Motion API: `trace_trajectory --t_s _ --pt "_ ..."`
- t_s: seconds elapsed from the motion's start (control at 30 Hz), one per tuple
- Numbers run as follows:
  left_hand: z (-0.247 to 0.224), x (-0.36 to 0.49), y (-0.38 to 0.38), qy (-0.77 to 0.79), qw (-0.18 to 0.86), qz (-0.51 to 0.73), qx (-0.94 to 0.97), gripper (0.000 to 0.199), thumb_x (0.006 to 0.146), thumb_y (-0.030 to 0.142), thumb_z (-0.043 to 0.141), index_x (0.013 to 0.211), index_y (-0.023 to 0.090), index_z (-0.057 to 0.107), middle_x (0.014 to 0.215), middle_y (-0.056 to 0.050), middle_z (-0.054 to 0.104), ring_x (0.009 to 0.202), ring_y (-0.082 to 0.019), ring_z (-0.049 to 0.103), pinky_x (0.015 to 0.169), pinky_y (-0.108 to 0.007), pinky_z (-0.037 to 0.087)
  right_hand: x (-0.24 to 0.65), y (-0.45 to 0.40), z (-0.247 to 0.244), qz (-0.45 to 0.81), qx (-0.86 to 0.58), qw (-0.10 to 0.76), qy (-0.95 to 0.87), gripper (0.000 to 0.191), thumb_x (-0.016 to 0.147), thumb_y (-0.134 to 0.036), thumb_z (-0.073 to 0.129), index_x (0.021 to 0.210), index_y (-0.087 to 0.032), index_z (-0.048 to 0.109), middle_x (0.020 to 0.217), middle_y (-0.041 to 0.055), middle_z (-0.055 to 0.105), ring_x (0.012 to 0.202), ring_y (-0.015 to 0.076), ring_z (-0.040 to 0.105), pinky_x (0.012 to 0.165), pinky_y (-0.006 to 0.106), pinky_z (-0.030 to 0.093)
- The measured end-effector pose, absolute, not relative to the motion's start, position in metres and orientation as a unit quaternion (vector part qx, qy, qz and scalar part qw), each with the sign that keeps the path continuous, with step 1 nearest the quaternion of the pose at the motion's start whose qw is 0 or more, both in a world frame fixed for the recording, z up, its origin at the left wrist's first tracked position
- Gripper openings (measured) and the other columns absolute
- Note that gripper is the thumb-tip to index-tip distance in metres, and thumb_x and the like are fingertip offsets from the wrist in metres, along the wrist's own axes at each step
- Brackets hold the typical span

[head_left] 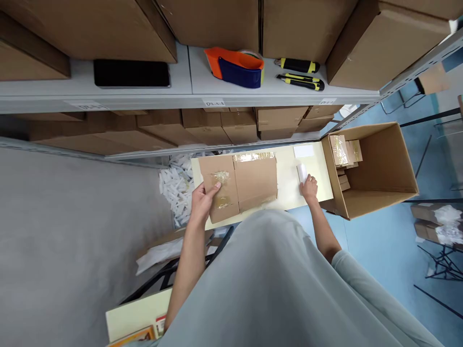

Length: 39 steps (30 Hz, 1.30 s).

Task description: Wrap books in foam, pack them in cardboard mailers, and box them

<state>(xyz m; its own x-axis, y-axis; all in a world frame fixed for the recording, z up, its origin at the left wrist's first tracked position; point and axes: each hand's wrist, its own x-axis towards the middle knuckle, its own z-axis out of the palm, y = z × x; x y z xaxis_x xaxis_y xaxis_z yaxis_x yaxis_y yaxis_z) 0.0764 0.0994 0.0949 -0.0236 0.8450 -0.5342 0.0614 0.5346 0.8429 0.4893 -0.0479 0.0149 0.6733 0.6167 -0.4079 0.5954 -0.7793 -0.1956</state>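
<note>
My left hand (203, 203) grips the left edge of a flat cardboard piece (255, 180), thumb on top and fingers underneath. The cardboard is creased down the middle and has strips of clear tape on it. It lies over a pale cream board (285, 176). To the right, my right hand (309, 188) is closed on the lower end of a small white roll-like object (301, 172), whose exact kind I cannot make out. Just above that lies a white rectangular slip (304, 151) on the board.
An open carton (383, 168) holding several small boxes stands at the right. Shelves ahead carry cartons (224, 24), a black phone (132, 73), an orange-and-blue tape dispenser (238, 70) and utility knives (300, 66). White paper scraps (175, 188) fill a bin beyond the board's left end.
</note>
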Motion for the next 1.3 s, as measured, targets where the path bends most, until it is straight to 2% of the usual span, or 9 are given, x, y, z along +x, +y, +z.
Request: trace_trajectory --t_s 0.1,0.27,0.37,0.53,0.67,0.87,1.0,1.1,1.3 --pt "0.098 0.088 0.092 0.665 0.571 0.353 0.327 0.067 0.058 0.059 0.097 0.108 0.019 0.078 0.104 -0.008 0.085 0.087 -0.027 0.080 0.077 -0.037 0.067 0.512 -0.046 0.002 0.294 -0.897 -0.030 -0.328 0.071 0.103 -0.017 0.051 0.171 -0.002 0.037 0.152 0.0332 0.063 0.137 0.0406 0.067 0.117 0.054 0.053" --pt "0.101 0.116 0.082 0.697 0.509 0.394 0.315 0.058 0.058 0.052 0.097 0.103 0.021 0.077 0.108 -0.007 0.084 0.095 -0.026 0.079 0.084 -0.037 0.069 0.534 -0.044 -0.018 0.354 -0.870 -0.012 -0.343 0.082 0.099 -0.028 0.063 0.173 -0.008 0.034 0.143 0.0271 0.070 0.128 0.0396 0.071 0.113 0.052 0.056" --pt "0.103 0.136 0.078 0.711 0.490 0.396 0.311 0.056 0.057 0.051 0.098 0.101 0.022 0.078 0.106 -0.006 0.083 0.096 -0.026 0.078 0.084 -0.036 0.068 0.551 -0.048 -0.022 0.325 -0.884 -0.004 -0.336 0.086 0.095 -0.030 0.067 0.172 -0.009 0.036 0.148 0.0282 0.065 0.132 0.0416 0.068 0.116 0.054 0.054" --pt "0.106 0.167 0.073 0.711 0.488 0.382 0.333 0.057 0.061 0.053 0.097 0.104 0.021 0.079 0.106 -0.006 0.084 0.096 -0.026 0.077 0.083 -0.035 0.068 0.593 -0.063 -0.016 0.220 -0.918 0.043 -0.326 0.086 0.101 -0.034 0.062 0.174 -0.003 0.028 0.168 0.0394 0.045 0.154 0.0510 0.048 0.124 0.066 0.043" --pt "0.108 0.185 0.072 0.703 0.501 0.379 0.333 0.060 0.059 0.055 0.098 0.105 0.020 0.080 0.107 -0.007 0.085 0.094 -0.026 0.078 0.081 -0.035 0.068 0.616 -0.066 -0.012 0.236 -0.917 0.018 -0.322 0.079 0.105 -0.025 0.048 0.178 -0.003 0.026 0.170 0.0373 0.046 0.154 0.0481 0.053 0.125 0.061 0.045" --pt "0.114 0.188 0.067 0.695 0.509 0.390 0.325 0.062 0.058 0.054 0.100 0.106 0.020 0.080 0.111 -0.008 0.085 0.094 -0.026 0.079 0.082 -0.036 0.069 0.630 -0.062 -0.013 0.235 -0.915 -0.026 -0.326 0.081 0.101 -0.017 0.048 0.178 0.000 0.029 0.150 0.0355 0.060 0.137 0.0441 0.065 0.117 0.054 0.052" --pt "0.114 0.174 0.062 0.697 0.505 0.388 0.329 0.062 0.060 0.054 0.098 0.108 0.020 0.080 0.107 -0.008 0.084 0.094 -0.027 0.079 0.086 -0.038 0.069 0.636 -0.067 -0.011 0.182 -0.916 0.015 -0.356 0.084 0.100 -0.027 0.057 0.177 -0.002 0.032 0.153 0.0358 0.056 0.142 0.0473 0.057 0.120 0.061 0.047" --pt "0.113 0.164 0.057 0.695 0.503 0.393 0.331 0.060 0.061 0.054 0.097 0.108 0.019 0.079 0.107 -0.008 0.083 0.096 -0.027 0.079 0.086 -0.038 0.068 0.631 -0.069 -0.008 0.170 -0.907 0.037 -0.383 0.075 0.103 -0.035 0.056 0.170 -0.005 0.042 0.153 0.0341 0.056 0.144 0.0473 0.053 0.121 0.063 0.046" --pt "0.112 0.145 0.051 0.680 0.521 0.399 0.329 0.060 0.060 0.055 0.098 0.106 0.020 0.080 0.102 -0.007 0.083 0.091 -0.026 0.077 0.079 -0.036 0.066 0.598 -0.064 0.001 0.159 -0.909 0.007 -0.385 0.060 0.104 -0.026 0.048 0.160 -0.005 0.052 0.161 0.0351 0.052 0.144 0.0458 0.055 0.115 0.061 0.052"
